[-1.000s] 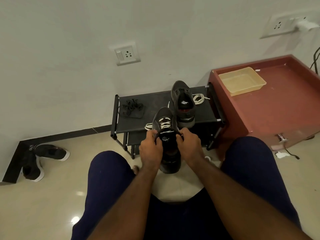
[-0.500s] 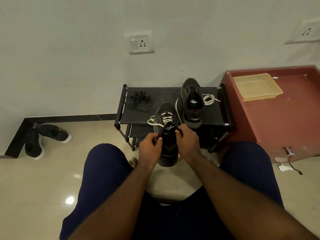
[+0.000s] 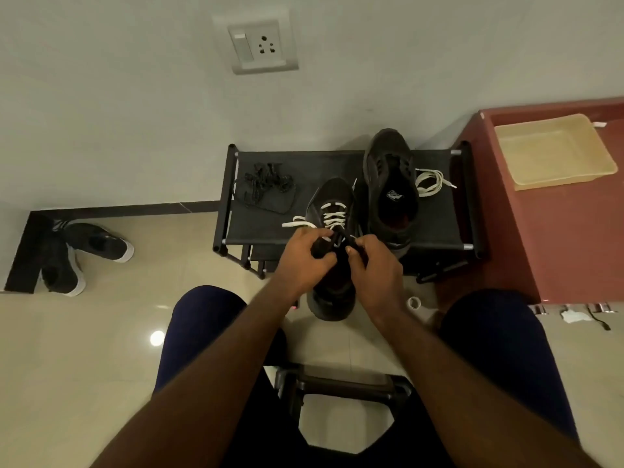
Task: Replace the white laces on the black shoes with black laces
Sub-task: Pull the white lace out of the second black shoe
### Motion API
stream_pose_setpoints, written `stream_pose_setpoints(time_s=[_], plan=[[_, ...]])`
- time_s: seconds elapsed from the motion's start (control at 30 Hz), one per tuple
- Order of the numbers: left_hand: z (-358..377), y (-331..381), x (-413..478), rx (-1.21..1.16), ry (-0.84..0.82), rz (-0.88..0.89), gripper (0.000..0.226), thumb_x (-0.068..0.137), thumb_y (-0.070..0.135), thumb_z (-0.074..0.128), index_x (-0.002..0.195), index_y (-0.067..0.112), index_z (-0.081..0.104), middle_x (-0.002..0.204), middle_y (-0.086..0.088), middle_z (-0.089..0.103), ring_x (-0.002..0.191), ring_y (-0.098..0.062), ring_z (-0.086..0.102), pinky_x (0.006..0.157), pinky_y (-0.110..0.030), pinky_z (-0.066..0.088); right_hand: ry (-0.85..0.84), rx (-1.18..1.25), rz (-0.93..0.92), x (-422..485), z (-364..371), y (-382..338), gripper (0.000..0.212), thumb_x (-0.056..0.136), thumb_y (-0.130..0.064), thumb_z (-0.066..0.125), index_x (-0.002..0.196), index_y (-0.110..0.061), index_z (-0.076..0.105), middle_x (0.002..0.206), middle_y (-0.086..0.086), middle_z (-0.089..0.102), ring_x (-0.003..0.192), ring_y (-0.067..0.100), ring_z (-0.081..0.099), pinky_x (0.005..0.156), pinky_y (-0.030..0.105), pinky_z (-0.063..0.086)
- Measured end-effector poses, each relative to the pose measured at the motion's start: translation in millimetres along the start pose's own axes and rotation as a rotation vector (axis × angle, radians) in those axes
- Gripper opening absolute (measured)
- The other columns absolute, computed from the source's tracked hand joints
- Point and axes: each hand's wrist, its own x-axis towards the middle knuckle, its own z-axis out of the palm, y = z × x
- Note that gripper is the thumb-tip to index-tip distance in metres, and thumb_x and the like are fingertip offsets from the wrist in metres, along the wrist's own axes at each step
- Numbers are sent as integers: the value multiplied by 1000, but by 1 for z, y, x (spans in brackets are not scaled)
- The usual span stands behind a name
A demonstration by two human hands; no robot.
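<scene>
Two hands work one shoe (image 3: 334,199) held over the rack's (image 3: 320,163) front edge: the left hand (image 3: 304,261) and right hand (image 3: 374,268) both curl round its collar, fingertips at the top eyelets, where the white lace (image 3: 332,216) hangs partly loose. A second shoe (image 3: 391,187), unlaced, stands at one o'clock; the black laces (image 3: 266,187) lie at ten. A hard tug could jam the lace in an eyelet or wrench the shoe free.
</scene>
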Motion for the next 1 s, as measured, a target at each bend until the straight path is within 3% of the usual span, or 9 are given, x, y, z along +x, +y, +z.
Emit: stream_pose_setpoints(time_s=[0.13,0.3,0.47,0.6,0.73,0.83,0.9,1.0], plan=[[0,6,-9,80,60,36,43,87,17,67,129,17,60,122,-1,59,110,-14,56,96,-28,46,-93,-28,65,9,-8,-12,10,99,-31,58,104,-24,56,100,-4,60,89,14,60,72,28,46],[4,18,-14,142,187,47,31,95,19,57,126,19,58,105,-1,69,95,-14,65,78,-22,50,-173,-109,29,15,-15,-13,11,98,-33,58,102,-24,53,102,-3,58,88,16,60,73,32,51],[12,6,-12,140,275,109,24,98,15,48,121,20,53,89,-3,68,78,-19,65,69,-36,56,-72,-84,-42,17,-3,-2,7,99,-27,56,96,-22,53,96,-1,61,86,18,61,77,39,53],[16,2,-27,20,372,92,26,94,4,47,110,14,65,91,-7,69,82,-23,65,73,-32,52,44,-59,-19,2,-1,-1,7,99,-26,56,96,-20,56,91,0,65,86,20,63,79,41,54],[19,-2,-34,126,258,106,35,97,8,46,126,18,62,118,-3,65,106,-19,62,90,-28,49,39,-19,38,-13,2,2,5,99,-28,58,96,-25,54,93,-4,64,89,16,63,76,31,53],[19,-4,-37,262,142,146,45,97,7,43,139,20,51,134,-5,56,116,-24,57,99,-35,46,24,-8,7,-25,5,8,5,98,-25,60,101,-22,59,97,-3,66,91,15,63,81,34,55],[18,-3,-39,258,122,136,47,97,7,42,140,22,48,134,-6,56,117,-26,57,100,-39,48,9,28,18,-29,6,7,7,98,-24,61,104,-24,59,99,-5,65,93,12,62,82,29,54],[14,-6,-44,38,198,43,40,95,13,51,132,27,44,115,-1,66,103,-19,63,89,-38,54,-7,44,14,-33,6,4,15,97,-22,62,111,-25,59,98,-11,60,96,11,62,83,28,53]])
